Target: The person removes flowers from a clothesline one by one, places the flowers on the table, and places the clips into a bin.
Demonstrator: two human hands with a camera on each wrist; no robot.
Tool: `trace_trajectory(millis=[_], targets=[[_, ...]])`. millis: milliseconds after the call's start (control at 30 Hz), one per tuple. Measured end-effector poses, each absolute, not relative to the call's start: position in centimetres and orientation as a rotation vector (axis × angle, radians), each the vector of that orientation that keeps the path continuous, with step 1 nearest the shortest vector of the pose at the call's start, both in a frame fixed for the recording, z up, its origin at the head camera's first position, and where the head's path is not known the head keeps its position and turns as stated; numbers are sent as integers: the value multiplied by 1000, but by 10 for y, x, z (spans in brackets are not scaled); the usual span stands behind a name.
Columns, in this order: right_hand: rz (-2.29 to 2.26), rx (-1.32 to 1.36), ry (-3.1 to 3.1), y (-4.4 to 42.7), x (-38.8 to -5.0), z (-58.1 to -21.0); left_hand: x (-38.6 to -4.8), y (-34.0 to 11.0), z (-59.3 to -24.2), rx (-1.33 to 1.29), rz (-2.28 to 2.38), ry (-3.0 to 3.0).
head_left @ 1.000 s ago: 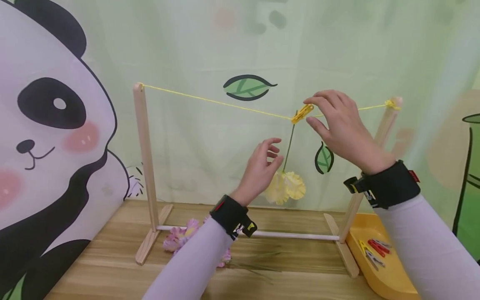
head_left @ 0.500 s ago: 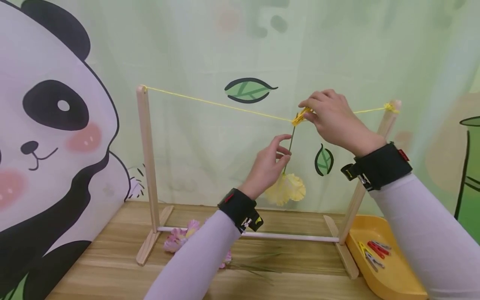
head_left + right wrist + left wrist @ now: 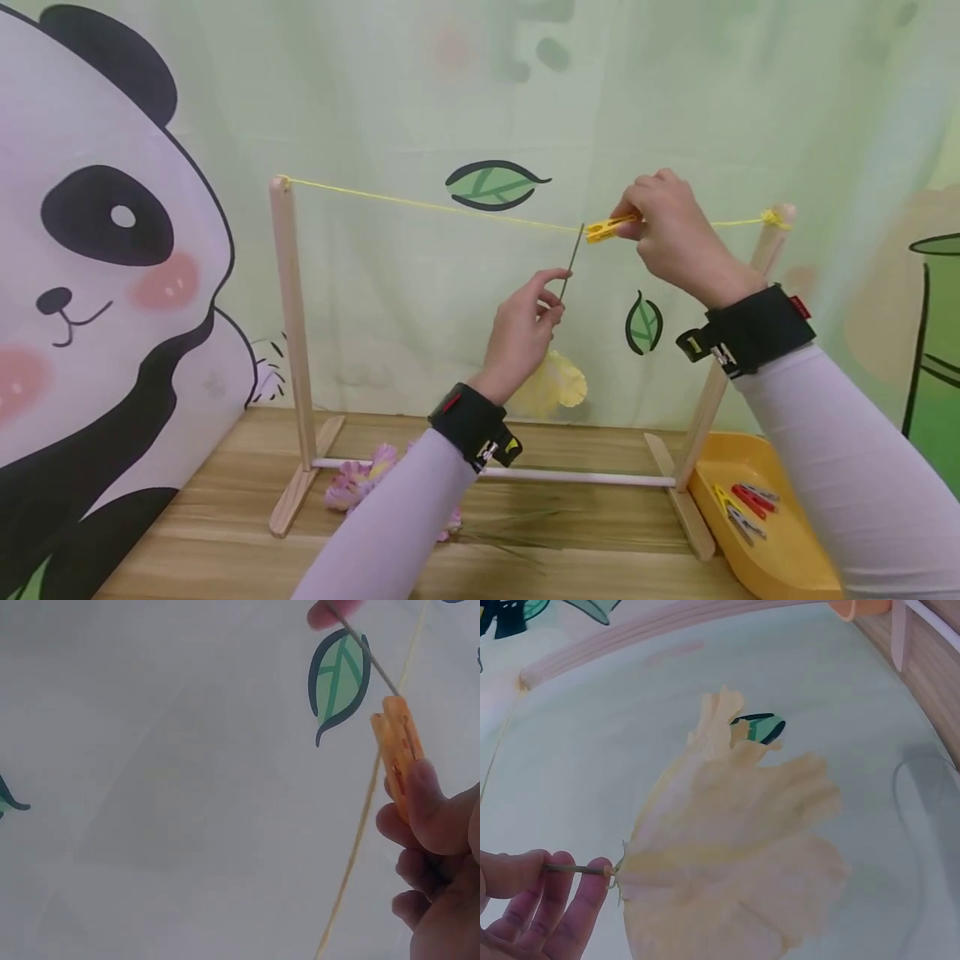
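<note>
My left hand [image 3: 521,333] pinches the thin green stem [image 3: 573,254] of a yellow artificial flower [image 3: 558,383]. Its ruffled petals [image 3: 727,847] fill the middle of the left wrist view, with the stem lying between thumb and fingers. Thumb and fingers of my right hand [image 3: 667,237] squeeze the handle end of a yellow clothespin [image 3: 603,229]. In the right wrist view, the clothespin [image 3: 403,742] is beside the yellow string [image 3: 360,832], and the stem's tip reaches its front end. Whether the tip lies between the prongs, I cannot tell.
The yellow string [image 3: 375,197] runs between two wooden posts [image 3: 292,317] joined low by a white rod [image 3: 592,477]. Pink flowers [image 3: 360,483] lie on the wooden table behind my left forearm. At right, a yellow tray [image 3: 787,558] contains several clothespins [image 3: 750,502].
My left hand has risen to the stem and taken hold of it, shifting the flower left. The right hand has closed on the clothespin and levelled it; the string has risen slightly.
</note>
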State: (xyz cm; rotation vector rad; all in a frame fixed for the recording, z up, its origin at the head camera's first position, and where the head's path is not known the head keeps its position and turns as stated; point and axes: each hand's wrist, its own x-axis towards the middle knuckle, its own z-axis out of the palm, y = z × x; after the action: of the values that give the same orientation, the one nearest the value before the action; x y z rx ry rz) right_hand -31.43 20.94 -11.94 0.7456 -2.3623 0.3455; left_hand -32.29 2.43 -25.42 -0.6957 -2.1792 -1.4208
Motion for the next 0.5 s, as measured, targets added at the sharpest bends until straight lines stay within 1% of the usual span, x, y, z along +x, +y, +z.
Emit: trace_trajectory(millis=[167, 500], targets=[[518, 689, -2213, 212, -314, -128, -320, 19, -253, -696, -1444, -2133], [648, 563, -1996, 213, -308, -136, -313, 13, -260, -728, -1465, -2130]])
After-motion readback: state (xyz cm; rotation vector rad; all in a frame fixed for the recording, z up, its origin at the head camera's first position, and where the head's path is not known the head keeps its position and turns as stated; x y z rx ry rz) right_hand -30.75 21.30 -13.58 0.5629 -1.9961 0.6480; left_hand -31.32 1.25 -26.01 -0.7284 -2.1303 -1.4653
